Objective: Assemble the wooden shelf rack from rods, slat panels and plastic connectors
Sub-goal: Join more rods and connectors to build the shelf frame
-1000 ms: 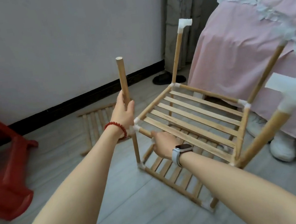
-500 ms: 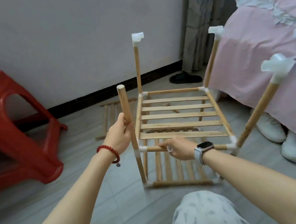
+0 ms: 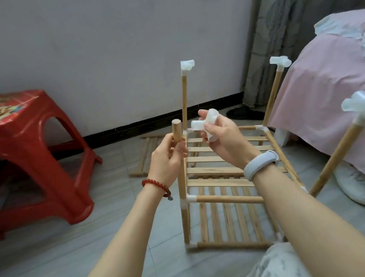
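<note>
I am now lifting my right grip point(image 3: 221, 138) off the front rail, pinching a white connector point(image 3: 205, 125) just beside the bare rod top point(image 3: 177, 125) my left grip point(image 3: 168, 161) is clasping, so capping this last upright looks next.

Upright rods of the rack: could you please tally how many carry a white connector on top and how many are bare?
Capped rods: 3 (far left rod, far right rod, near right rod)
Bare rod: 1
Total: 4
</note>
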`<state>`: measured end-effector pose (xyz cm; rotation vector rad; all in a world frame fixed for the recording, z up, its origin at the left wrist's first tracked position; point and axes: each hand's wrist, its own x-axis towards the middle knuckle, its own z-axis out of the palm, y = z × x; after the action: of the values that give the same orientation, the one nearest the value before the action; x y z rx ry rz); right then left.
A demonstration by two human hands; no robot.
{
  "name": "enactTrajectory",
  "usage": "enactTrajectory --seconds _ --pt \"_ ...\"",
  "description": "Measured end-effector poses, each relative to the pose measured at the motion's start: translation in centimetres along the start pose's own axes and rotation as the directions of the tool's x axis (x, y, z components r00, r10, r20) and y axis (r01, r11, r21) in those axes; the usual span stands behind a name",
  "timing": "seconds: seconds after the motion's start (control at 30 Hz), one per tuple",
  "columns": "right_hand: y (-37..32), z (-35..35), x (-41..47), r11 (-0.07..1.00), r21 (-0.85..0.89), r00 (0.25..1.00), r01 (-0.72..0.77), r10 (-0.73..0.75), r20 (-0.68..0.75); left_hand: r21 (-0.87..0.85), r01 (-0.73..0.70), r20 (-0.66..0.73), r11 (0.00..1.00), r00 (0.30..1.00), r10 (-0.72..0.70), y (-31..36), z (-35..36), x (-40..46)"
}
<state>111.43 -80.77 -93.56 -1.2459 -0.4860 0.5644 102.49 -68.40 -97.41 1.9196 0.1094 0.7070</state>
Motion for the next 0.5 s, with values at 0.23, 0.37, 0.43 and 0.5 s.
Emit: enactTrajectory --seconds 0.23,0.37,0.43,0.5 --pt "-0.2 1.8 0.6 0.941 -0.255 0.968 0.224 -0.244 -0.049 -0.064 0.003 -0.002 0.998 1.0 -0.003 -0.6 -0.4 0.0" --pt "-0.2 2.2 0.6 0.804 -0.445 0.903 0.395 -0.43 0.024 -0.063 0.008 0.006 0.998 1.0 -0.008 -0.8 -0.4 0.1" --pt "-0.2 2.3 0.5 0.754 -0.493 0.878 0.434 -0.476 0.046 -0.063 0.014 0.013 0.998 1.0 -0.013 -0.8 -0.4 0.2" --pt "-0.3 2.3 0.4 0.762 -0.491 0.878 0.422 -0.478 0.013 -0.064 0.018 0.017 0.998 1.0 -0.017 -0.8 -0.5 0.2"
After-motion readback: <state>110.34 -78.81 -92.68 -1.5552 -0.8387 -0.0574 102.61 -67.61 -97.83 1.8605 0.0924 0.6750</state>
